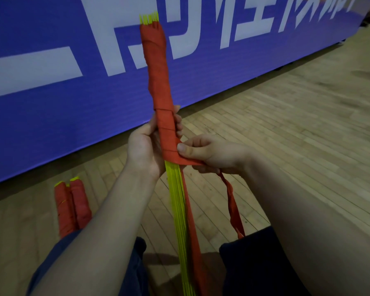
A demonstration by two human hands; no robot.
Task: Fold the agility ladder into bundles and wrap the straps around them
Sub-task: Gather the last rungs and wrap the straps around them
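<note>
Across the back runs a big blue banner (41, 92) with huge white characters, but the frame crops them and I honestly can't read them or spot any brand. Under it is the wooden gym floor (286, 129). The main thing is the ladder bundle (158, 67), held up between the knees. Its long axis is nearly upright, with the top end pointing away toward the banner and the bottom end down by the lap. The upper half is wrapped in red and the lower half is bare yellow rungs (176, 201). Off to the left on the floor, two finished bundles (63, 208) lie side by side, touching. The loose red strap (233, 208) comes off the lowest wrap to the right, then droops toward the right knee. The left hand (142, 146) is curled around the wrapped part, keeping it steady. The right hand (212, 152) sits just beside the bundle on its right, pinching the strap flat between thumb and fingers at the edge of the lowest wrap. So I'd guess the next turn goes round and downward onto the yellow part, and the right hand does the travelling.
</note>
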